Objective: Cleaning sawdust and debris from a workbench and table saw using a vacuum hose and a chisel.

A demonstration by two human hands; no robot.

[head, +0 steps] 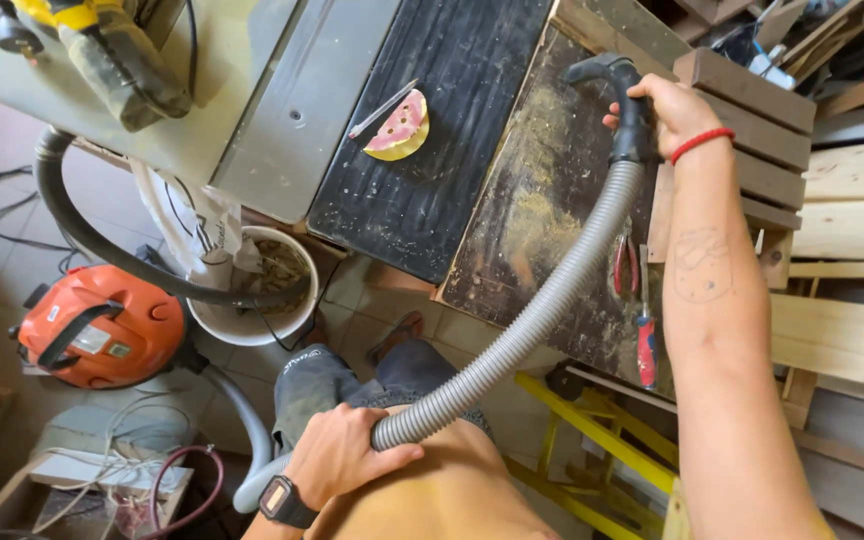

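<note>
Both hands closed on the grey hose (542,310): right hand (674,112) wrapped round its black nozzle handle (620,100), left hand (337,455) clamped round the hose near the waist.

Hose runs diagonally from the lower hand up over the dusty dark board (542,200), nozzle tip above the board. It goes on down to the orange vacuum (102,325) on the floor. White bucket (252,290) beside the vacuum holds sawdust-like debris. Pliers (627,265) and red-handled screwdriver (646,335) lie on the board by the right forearm.

The yellow power tool (102,45) at the workbench's top-left corner runs off the frame; the hose (532,320) vanishes behind the left hand (337,455).
</note>
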